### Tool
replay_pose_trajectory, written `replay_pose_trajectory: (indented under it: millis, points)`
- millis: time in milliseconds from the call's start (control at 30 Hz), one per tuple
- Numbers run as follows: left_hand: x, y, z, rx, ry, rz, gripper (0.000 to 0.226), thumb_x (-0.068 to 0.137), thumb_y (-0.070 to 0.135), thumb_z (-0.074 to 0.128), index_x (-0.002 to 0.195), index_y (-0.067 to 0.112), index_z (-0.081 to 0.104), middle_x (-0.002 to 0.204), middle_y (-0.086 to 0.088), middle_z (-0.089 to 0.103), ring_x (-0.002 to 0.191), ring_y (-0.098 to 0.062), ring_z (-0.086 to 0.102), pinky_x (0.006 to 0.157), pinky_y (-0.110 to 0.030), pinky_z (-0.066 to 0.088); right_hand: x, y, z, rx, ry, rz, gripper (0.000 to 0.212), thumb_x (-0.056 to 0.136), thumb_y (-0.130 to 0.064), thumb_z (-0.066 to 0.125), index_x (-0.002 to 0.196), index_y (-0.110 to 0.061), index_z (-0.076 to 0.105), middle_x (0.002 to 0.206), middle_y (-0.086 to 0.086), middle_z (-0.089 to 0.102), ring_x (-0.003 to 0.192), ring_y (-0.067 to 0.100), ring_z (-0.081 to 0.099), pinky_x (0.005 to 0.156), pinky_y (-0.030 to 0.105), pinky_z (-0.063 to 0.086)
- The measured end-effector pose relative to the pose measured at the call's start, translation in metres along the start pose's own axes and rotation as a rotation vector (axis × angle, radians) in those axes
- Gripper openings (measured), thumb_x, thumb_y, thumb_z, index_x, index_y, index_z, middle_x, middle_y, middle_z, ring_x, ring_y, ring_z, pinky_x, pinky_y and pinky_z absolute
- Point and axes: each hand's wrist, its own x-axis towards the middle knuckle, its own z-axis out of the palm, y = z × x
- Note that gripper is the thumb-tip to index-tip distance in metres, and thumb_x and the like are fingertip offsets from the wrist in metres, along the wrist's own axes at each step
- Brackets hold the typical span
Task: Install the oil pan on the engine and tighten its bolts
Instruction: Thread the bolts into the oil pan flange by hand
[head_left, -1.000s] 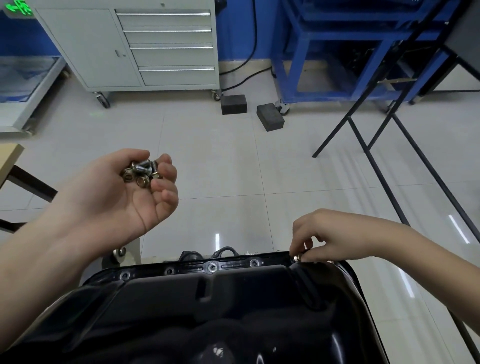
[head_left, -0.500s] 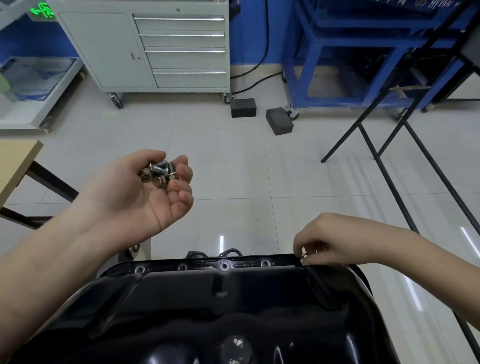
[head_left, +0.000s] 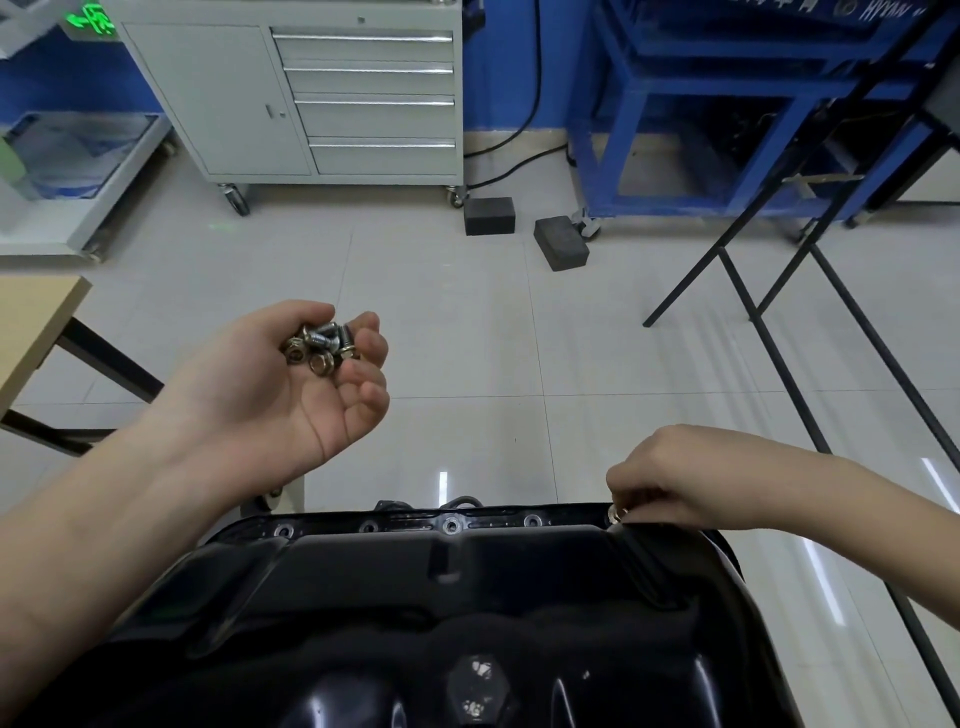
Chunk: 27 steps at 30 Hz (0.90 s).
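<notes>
Left hand (head_left: 270, 395) – palm up, fingers curled – holds spare bolts (head_left: 319, 345). Right hand (head_left: 670, 480) pinches one bolt (head_left: 618, 514) at the oil pan (head_left: 467, 597) rim's far right corner.

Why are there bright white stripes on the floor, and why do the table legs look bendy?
In the head view, the white stripes on the floor tiles are glare from lights above; the shiny black oil pan catches small glints too. The wide-angle lens curves straight things near the edges, like the black stand legs.
</notes>
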Motion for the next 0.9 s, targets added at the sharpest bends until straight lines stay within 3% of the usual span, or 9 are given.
replay_pose_trajectory:
  millis: [167, 300, 400, 500, 633, 733, 800, 900]
  points:
    - [-0.0005, -0.0006, 0.0029, 0.018, -0.001, 0.003, 0.014, 0.071, 0.018, 0.046, 0.066, 0.009, 0.056, 0.054, 0.002, 0.050, 0.036, -0.008, 0.041, 0.036, -0.017, 0.041, 0.0060, -0.0002, -0.0030, -0.165, -0.043, -0.034, 0.020, 0.094, -0.036, 0.042, 0.099, -0.020, 0.052, 0.093, -0.001, 0.059, 0.087, 0.017, 0.052, 0.069, 0.029, 0.038]
    - [-0.0002, -0.0009, 0.0036, 0.023, -0.002, 0.004, 0.012, 0.071, 0.018, 0.046, 0.069, 0.010, 0.055, 0.054, 0.002, 0.050, 0.036, -0.008, 0.041, 0.036, -0.017, 0.041, 0.0087, 0.0003, -0.0021, 0.003, 0.000, -0.112, 0.017, 0.092, -0.023, 0.049, 0.106, -0.021, 0.059, 0.091, -0.009, 0.056, 0.075, 0.001, 0.037, 0.059, 0.014, 0.030]
    - [0.0002, -0.0005, 0.0024, 0.015, 0.002, 0.005, 0.012, 0.070, 0.018, 0.046, 0.068, 0.010, 0.055, 0.054, 0.002, 0.050, 0.036, -0.008, 0.041, 0.036, -0.017, 0.041, 0.0070, 0.0023, -0.0023, 0.098, 0.012, -0.112, 0.016, 0.090, -0.015, 0.052, 0.100, -0.015, 0.064, 0.076, -0.016, 0.049, 0.073, -0.003, 0.042, 0.059, 0.004, 0.031]
    - [0.0011, -0.0005, 0.0015, -0.002, 0.002, 0.001, 0.015, 0.070, 0.018, 0.047, 0.064, 0.009, 0.057, 0.055, 0.002, 0.051, 0.036, -0.009, 0.041, 0.036, -0.017, 0.041, 0.0054, 0.0034, -0.0019, 0.115, 0.008, -0.105, 0.020, 0.091, -0.014, 0.051, 0.105, -0.018, 0.064, 0.093, -0.008, 0.061, 0.070, -0.019, 0.043, 0.063, 0.001, 0.032]
    - [0.0023, -0.0006, 0.0011, -0.014, 0.000, -0.007, 0.019, 0.070, 0.018, 0.047, 0.059, 0.007, 0.060, 0.055, 0.002, 0.050, 0.036, -0.009, 0.041, 0.036, -0.018, 0.041, 0.0033, 0.0022, -0.0013, 0.030, 0.002, -0.100, 0.020, 0.093, -0.021, 0.048, 0.106, -0.018, 0.062, 0.102, -0.005, 0.063, 0.090, 0.002, 0.050, 0.068, 0.008, 0.034]
    - [0.0027, -0.0008, 0.0009, -0.014, 0.000, -0.005, 0.018, 0.069, 0.018, 0.047, 0.061, 0.008, 0.059, 0.055, 0.002, 0.051, 0.036, -0.009, 0.041, 0.036, -0.018, 0.041, 0.0040, 0.0004, -0.0026, -0.103, -0.035, -0.060, 0.022, 0.095, -0.032, 0.044, 0.095, -0.015, 0.057, 0.095, -0.001, 0.060, 0.085, 0.014, 0.052, 0.067, 0.023, 0.036]
    - [0.0031, -0.0010, 0.0008, -0.013, 0.001, -0.005, 0.020, 0.070, 0.018, 0.047, 0.059, 0.007, 0.060, 0.055, 0.002, 0.051, 0.036, -0.009, 0.042, 0.036, -0.018, 0.041, 0.0054, 0.0012, -0.0021, -0.189, -0.032, -0.056, 0.025, 0.095, -0.037, 0.040, 0.089, -0.015, 0.051, 0.090, 0.000, 0.055, 0.078, 0.015, 0.047, 0.063, 0.026, 0.032]
    - [0.0036, -0.0009, 0.0011, -0.012, 0.001, -0.006, 0.019, 0.068, 0.017, 0.048, 0.058, 0.007, 0.060, 0.055, 0.002, 0.050, 0.036, -0.009, 0.041, 0.036, -0.018, 0.041, 0.0054, 0.0035, 0.0012, -0.072, 0.011, -0.078, 0.021, 0.094, -0.034, 0.044, 0.103, -0.018, 0.055, 0.095, -0.005, 0.057, 0.081, 0.007, 0.048, 0.068, 0.022, 0.035]
